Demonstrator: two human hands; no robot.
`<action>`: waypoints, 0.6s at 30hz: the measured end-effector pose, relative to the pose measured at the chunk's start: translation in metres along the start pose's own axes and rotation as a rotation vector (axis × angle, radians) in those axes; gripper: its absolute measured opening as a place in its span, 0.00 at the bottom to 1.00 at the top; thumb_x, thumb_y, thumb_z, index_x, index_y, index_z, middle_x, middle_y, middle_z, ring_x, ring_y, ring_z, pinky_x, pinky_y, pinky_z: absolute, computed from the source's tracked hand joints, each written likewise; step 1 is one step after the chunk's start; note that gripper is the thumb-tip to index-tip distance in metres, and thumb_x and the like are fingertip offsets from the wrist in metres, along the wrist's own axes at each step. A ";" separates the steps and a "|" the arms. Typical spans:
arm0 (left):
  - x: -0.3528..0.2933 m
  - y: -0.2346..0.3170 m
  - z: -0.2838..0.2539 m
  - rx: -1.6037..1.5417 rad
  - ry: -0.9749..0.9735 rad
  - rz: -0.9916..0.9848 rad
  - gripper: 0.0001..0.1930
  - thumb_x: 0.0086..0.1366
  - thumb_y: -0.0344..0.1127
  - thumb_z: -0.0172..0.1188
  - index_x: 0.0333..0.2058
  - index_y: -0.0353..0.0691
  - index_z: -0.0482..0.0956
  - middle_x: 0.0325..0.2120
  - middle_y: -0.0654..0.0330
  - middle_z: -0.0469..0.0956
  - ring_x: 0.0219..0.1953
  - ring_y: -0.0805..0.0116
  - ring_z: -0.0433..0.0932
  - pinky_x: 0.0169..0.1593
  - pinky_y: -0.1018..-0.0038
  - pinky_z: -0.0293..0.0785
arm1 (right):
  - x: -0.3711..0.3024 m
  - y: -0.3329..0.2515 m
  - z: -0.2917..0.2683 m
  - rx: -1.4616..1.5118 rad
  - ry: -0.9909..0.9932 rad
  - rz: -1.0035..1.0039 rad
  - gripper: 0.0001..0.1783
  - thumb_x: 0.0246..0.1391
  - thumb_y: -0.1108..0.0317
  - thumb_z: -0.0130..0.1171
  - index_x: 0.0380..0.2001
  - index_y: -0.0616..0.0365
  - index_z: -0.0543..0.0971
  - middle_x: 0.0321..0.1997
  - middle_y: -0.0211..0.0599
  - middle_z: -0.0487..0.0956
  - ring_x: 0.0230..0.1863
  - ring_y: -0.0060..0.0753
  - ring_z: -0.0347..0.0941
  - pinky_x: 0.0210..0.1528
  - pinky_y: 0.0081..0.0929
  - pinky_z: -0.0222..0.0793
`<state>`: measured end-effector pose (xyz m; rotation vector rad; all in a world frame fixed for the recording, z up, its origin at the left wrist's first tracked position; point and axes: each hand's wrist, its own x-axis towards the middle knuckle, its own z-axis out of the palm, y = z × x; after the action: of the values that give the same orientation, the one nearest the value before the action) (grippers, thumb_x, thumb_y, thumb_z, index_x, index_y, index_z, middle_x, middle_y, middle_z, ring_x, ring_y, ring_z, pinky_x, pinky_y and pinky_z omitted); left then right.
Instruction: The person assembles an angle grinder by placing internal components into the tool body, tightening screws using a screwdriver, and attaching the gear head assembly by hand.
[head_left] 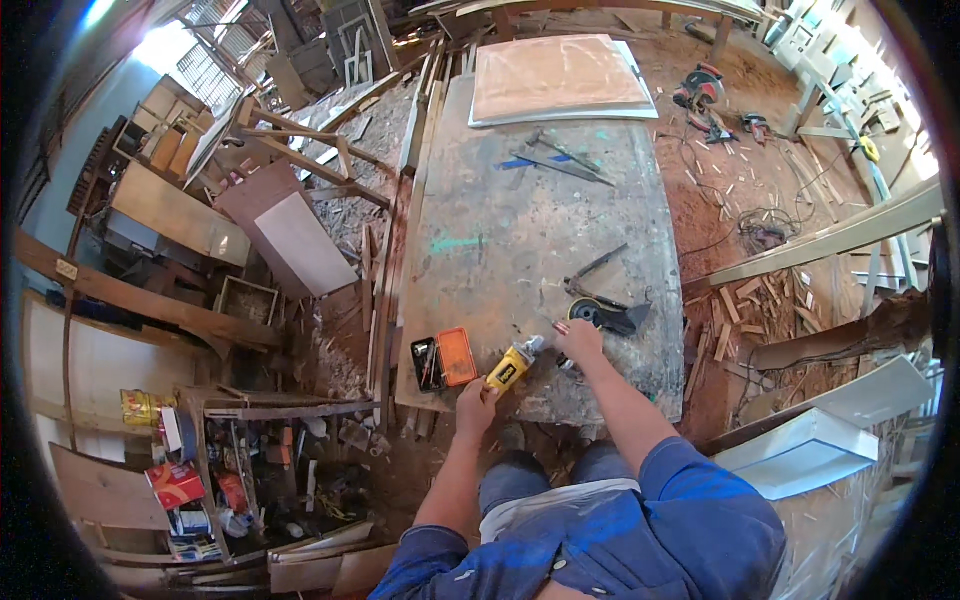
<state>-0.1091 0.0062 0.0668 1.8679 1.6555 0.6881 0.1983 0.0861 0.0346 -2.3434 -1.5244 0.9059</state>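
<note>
My left hand (476,402) is wrapped round a yellow handheld power tool (508,371), its silver nose pointing up and to the right over the workbench (540,230). Just right of that nose, my right hand (578,342) has its fingers pinched together; whatever small thing they hold, if any, is too small to make out. Close beyond the right hand lies a black tool part (622,317) with a round opening. Left of the yellow tool, an orange-lidded case (457,356) lies open, with small bits (430,366) in its black half.
Dark metal bar tools (598,262) lie mid-bench, and longer ones (562,168) farther back. Flat boards (555,78) are stacked at the far end. A red saw (704,88) and cords sit on the floor at right. A white box (800,455) stands at lower right, cluttered shelves (290,410) at left.
</note>
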 end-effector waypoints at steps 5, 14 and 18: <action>0.007 -0.027 -0.014 -0.092 -0.184 -0.115 0.17 0.69 0.34 0.73 0.52 0.33 0.82 0.44 0.43 0.87 0.46 0.44 0.88 0.51 0.56 0.83 | -0.045 0.010 -0.020 0.246 0.064 -0.036 0.20 0.57 0.52 0.69 0.41 0.58 0.88 0.40 0.60 0.88 0.44 0.65 0.86 0.46 0.56 0.81; 0.026 -0.035 0.001 0.092 -0.637 -0.142 0.34 0.65 0.57 0.75 0.58 0.34 0.81 0.51 0.39 0.86 0.57 0.39 0.85 0.61 0.51 0.79 | -0.171 0.024 -0.023 0.419 0.125 0.090 0.25 0.58 0.45 0.74 0.35 0.61 0.86 0.29 0.51 0.84 0.32 0.49 0.83 0.40 0.48 0.76; 0.022 -0.043 0.009 0.093 -0.714 -0.065 0.41 0.57 0.59 0.80 0.56 0.28 0.81 0.49 0.37 0.87 0.55 0.41 0.86 0.59 0.50 0.81 | -0.222 -0.028 -0.044 0.563 0.125 0.214 0.24 0.58 0.49 0.76 0.30 0.62 0.83 0.25 0.41 0.81 0.29 0.35 0.80 0.36 0.41 0.74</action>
<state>-0.1310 0.0317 0.0306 1.8114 1.2728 -0.0984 0.1410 -0.0902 0.1671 -2.1102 -0.8352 1.0459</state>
